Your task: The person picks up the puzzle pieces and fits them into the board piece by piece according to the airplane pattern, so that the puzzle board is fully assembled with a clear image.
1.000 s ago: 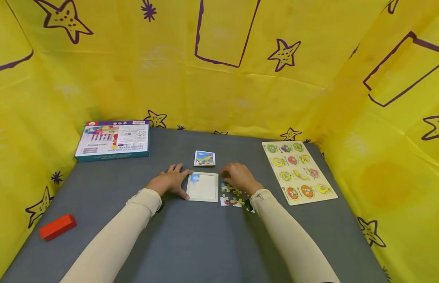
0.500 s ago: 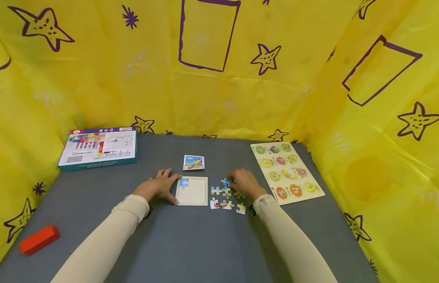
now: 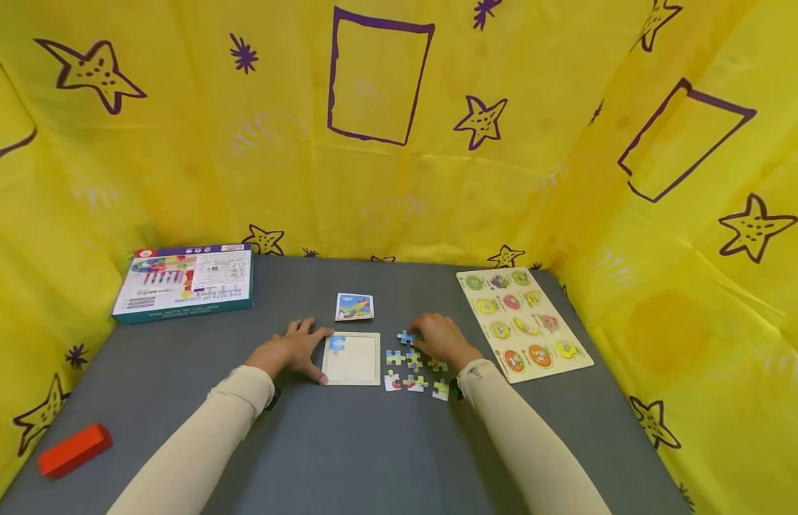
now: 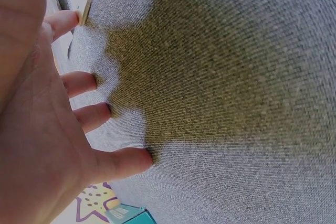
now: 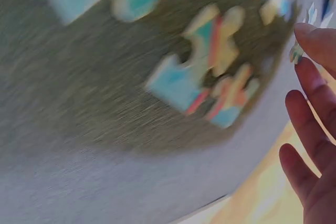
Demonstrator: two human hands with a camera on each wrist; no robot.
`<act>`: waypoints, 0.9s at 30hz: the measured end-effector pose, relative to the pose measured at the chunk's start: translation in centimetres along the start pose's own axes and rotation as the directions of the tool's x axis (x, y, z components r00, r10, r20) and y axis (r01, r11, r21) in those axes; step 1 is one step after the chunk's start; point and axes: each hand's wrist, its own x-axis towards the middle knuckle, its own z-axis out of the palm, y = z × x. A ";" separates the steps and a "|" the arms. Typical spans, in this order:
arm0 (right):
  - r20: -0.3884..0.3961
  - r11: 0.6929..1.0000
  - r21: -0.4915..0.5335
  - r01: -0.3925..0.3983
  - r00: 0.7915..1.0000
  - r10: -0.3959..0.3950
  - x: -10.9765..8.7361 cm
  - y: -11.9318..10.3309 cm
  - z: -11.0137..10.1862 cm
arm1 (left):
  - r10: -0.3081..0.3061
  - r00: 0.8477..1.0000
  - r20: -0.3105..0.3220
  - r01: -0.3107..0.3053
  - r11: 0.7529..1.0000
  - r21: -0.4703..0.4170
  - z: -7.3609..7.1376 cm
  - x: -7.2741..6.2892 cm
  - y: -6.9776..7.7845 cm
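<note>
With my right hand pinching a blue jigsaw piece near the right side of the puzzle tray, I do best gripping only its edge, tabs free to line up, while my left hand, fingers spread, steadies the tray's left edge.

— At the middle of the table?
— A tray, with one puzzle piece inside, in the far left corner.
— Behind that?
— A card, just beyond the rim.
— To the left?
— The left hand, at the tray's edge; farther out, a box toward the back, a block nearer.
— To the right?
— Loose pieces, just beside, then a board; the right hand over some, a pinched piece at the fingertips.
— Behind everything?
— A curtain.
</note>
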 end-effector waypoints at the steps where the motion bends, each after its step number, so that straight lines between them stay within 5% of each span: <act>1: -0.003 1.000 0.002 0.011 1.000 -0.011 0.2 -0.4 -0.1 | -0.002 1.000 -0.004 0.002 1.000 0.002 0.0 0.0 -0.1; 16: -0.003 0.980 0.001 0.200 0.980 -0.200 3.0 -6.4 1.2 | -0.036 0.999 -0.015 0.036 0.999 -0.003 0.6 -0.2 0.4; 27: 0.055 0.980 0.020 0.199 0.978 -0.200 4.2 -8.2 2.3 | -0.027 0.999 -0.037 0.028 1.000 0.012 0.2 -0.4 0.1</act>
